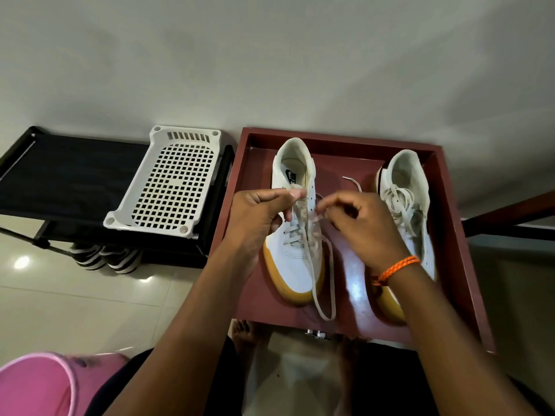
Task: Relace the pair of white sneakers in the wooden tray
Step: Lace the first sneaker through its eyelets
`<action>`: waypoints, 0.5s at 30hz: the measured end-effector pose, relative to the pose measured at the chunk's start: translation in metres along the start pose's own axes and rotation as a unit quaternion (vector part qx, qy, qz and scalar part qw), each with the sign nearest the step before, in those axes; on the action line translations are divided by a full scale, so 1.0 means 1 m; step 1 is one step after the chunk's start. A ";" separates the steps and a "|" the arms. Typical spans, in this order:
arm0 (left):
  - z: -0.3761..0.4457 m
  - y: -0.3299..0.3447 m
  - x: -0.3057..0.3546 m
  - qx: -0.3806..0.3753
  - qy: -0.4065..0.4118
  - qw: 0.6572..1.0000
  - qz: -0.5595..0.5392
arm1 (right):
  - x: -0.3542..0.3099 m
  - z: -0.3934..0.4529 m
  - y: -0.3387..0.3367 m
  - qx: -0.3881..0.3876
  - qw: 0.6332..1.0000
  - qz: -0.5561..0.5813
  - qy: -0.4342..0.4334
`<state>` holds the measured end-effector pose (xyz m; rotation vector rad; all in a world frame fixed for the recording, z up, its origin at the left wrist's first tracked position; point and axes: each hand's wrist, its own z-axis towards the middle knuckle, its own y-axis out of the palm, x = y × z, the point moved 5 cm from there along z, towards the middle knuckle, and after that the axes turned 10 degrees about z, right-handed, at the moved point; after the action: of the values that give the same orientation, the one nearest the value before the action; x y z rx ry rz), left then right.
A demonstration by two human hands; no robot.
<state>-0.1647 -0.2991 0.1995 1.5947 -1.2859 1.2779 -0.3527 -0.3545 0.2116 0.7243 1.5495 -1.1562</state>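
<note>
Far left, low in the corner, a pink bucket (pixel 36 382) sits on the glossy tiled floor (pixel 75 307). Above it a black rack (pixel 69 178) runs along the wall, with striped footwear (pixel 105 258) tucked underneath and a white perforated basket (pixel 168 181) resting on its right end. Moving across, here is the wooden tray (pixel 450 235), reddish-brown, pushed up against the wall, and both white sneakers lie inside it, toes pointing toward the person. The left sneaker (pixel 295 259), gum-soled, is the one being worked: the left hand (pixel 258 214) is over its eyelets, fingers curled, thumb and forefinger pinching the white lace (pixel 322 283) near the top of the tongue. That lace drops down in a long loop over the toe and onto the tray floor. Just beside it, the right hand (pixel 363 226) has its fingers curled too, fingertips pinched on the other strand of the same lace, an orange braided bracelet (pixel 396 268) on the wrist. Further right, the right sneaker (pixel 405 187) lies partly behind that forearm, its laces bunched loosely on top, one loose end (pixel 353 183) trailing onto the tray floor between the shoes.
</note>
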 end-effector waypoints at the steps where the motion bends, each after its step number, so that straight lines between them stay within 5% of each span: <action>1: 0.000 0.002 0.000 -0.006 0.002 1.000 0.007 | -0.006 0.000 0.006 0.054 0.997 0.048 -0.035; 6: -0.003 0.016 0.001 -0.024 0.008 1.000 0.010 | -0.003 -0.005 0.048 0.039 0.957 0.282 0.052; 15: 0.000 0.002 0.003 0.010 0.032 0.993 0.113 | -0.001 -0.002 0.033 0.064 0.997 0.036 -0.030</action>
<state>-0.1666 -0.3001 0.2027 1.4402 -1.4484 1.4705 -0.3242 -0.3407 0.2026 0.8170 1.3985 -1.2193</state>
